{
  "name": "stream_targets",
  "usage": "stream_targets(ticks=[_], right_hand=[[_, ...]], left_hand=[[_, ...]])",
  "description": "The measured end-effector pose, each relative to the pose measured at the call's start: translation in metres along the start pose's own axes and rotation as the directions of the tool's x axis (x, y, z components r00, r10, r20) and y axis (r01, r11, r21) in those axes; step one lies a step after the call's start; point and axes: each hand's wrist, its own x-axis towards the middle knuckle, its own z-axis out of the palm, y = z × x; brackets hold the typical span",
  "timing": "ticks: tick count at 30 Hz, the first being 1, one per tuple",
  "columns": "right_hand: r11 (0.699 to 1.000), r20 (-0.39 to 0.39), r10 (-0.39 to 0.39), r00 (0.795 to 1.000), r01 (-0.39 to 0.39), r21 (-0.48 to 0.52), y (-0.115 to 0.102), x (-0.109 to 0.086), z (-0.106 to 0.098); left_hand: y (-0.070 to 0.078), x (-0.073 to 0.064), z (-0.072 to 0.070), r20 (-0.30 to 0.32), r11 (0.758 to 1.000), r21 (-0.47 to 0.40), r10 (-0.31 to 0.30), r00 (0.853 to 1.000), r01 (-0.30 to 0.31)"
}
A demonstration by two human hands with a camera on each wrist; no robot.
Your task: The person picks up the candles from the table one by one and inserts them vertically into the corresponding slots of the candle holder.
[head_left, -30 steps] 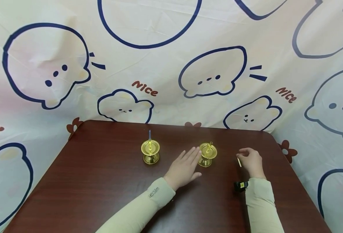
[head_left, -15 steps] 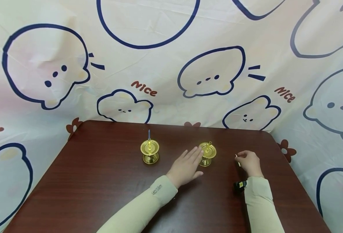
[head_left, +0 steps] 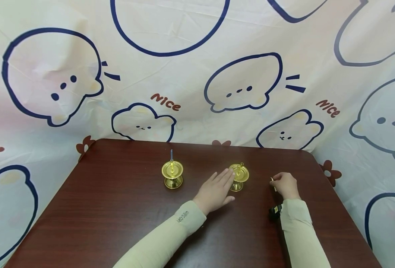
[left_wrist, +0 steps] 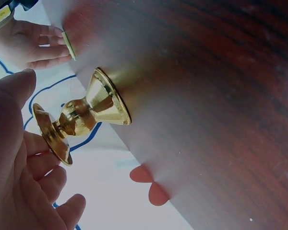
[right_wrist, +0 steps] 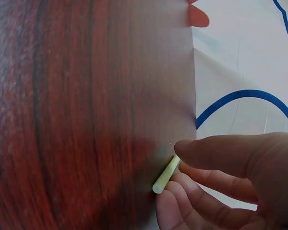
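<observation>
My left hand (head_left: 215, 190) reaches to the brass candle holder (head_left: 242, 178) on the right, its fingers extended along the dish's left side. In the left wrist view, the fingers lie at the dish's edge of that candle holder (left_wrist: 77, 117), which has no candle in it. To the right of it, my right hand (head_left: 286, 185) pinches a thin yellow candle (right_wrist: 166, 176) between thumb and fingers, close over the table. A second brass candle holder (head_left: 173, 174) stands farther left with a slim blue candle (head_left: 171, 155) upright in it.
Both holders stand on a dark reddish-brown wooden table (head_left: 117, 208). A pale cloth (head_left: 190, 74) with blue cartoon outlines hangs behind the table's far edge and at its sides. A small black device (head_left: 274, 212) is at my right wrist.
My right hand has shifted slightly left with the yellow candle, whose angle has changed a little. My left hand has edged slightly right, still at the holder. Both candle holders stand in place.
</observation>
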Motion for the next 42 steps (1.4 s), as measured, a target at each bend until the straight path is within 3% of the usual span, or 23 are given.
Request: stream_targets(ticks=[11, 24, 42], right_hand=[[0.999, -0.037, -0.009, 0.999, 0.008, -0.038, -0.0016, 0.0037, 0.0014], [1.0, -0.003, 0.015, 1.0, -0.015, 0.007, -0.001, 0.0051, -0.0014], [0.997, 0.048, 0.064, 0.997, -0.062, -0.048, -0.0024, 0.0069, -0.0037]], left_hand=[[-0.0003, 0.0015, 0.0004, -0.003, 1.0, -0.011, 0.004, 1.0, -0.004], [-0.0002, 0.0039, -0.0039, 0.039, 0.999, -0.033, -0.003, 0.999, 0.004], [0.002, 0.0052, -0.0052, 0.051, 1.0, -0.015, -0.01, 0.999, 0.011]])
